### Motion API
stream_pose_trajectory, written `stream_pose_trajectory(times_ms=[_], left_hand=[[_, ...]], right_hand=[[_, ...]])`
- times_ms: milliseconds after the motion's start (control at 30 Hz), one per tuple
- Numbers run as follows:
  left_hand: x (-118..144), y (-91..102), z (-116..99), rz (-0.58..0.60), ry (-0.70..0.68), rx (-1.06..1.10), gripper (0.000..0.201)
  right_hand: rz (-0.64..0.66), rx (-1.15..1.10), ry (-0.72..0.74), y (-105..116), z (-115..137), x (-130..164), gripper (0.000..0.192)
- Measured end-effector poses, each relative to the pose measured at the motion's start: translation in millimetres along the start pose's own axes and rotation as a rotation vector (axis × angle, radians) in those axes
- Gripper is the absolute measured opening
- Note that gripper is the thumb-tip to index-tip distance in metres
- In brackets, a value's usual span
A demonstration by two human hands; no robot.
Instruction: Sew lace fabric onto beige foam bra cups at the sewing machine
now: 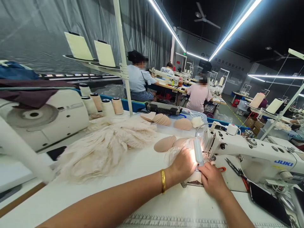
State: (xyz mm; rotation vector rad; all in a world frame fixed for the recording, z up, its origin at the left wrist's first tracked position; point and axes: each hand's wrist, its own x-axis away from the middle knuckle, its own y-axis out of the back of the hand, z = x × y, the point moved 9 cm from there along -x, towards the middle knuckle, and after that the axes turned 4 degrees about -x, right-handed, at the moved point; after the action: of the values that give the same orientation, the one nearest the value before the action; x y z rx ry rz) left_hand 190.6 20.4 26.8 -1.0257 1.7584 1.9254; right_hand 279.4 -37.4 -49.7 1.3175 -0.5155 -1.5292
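Note:
My left hand [183,165], with a gold bangle at its wrist, is closed over pale lace fabric [170,154] just left of the sewing machine's needle area. A beige foam cup [163,144] lies behind that hand, with another pinkish cup partly covered by lace beside it. My right hand [212,180] is at the front of the needle plate, its fingers bent and pinched close to the left fingertips; whatever they hold is hidden. A small lamp [198,150] shines on both hands. The white JUKI sewing machine [263,155] stands to the right.
A heap of cream lace [111,142] covers the table's left. Stacked foam cups [162,119] sit in a clear tray behind. Black scissors [234,167] and a phone [268,202] lie at right. Thread cones [117,105] stand at back left; several people sit at machines beyond.

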Motion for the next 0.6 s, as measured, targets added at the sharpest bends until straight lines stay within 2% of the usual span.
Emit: stream_pose_trajectory(times_ms=[67,167,233,333,400,467,533,600], left_hand=[[4,0.1,-5,0.034,-0.069,-0.034,0.022],[16,-3.9,-7,0.115,-0.103,-0.036,0.017],[32,-9.7,-17,0.197,-0.161,-0.024,0.014],[65,-12.5,-48,0.321,-0.322,0.047,0.015],[82,-2.9,-68,0.354,-0.425,0.091,0.018],[85,17.4,-77,0.299,-0.465,0.116,0.017],[78,39.9,-75,0.197,-0.469,0.138,0.005],[68,50.4,-65,0.143,-0.480,0.138,0.008]], right_hand=[[-0.018,-0.036,-0.035,5,-2,0,0.028],[-0.058,-0.121,-0.122,13,-1,2,0.027],[-0.083,-0.398,-0.266,13,-1,5,0.026],[-0.134,-0.989,-0.514,-3,5,19,0.039],[-0.191,-1.102,-0.566,-6,15,30,0.040],[-0.171,-0.939,-0.461,3,32,37,0.034],[0.006,-0.718,-0.248,7,59,39,0.026],[0.202,-0.604,-0.089,7,75,43,0.021]])
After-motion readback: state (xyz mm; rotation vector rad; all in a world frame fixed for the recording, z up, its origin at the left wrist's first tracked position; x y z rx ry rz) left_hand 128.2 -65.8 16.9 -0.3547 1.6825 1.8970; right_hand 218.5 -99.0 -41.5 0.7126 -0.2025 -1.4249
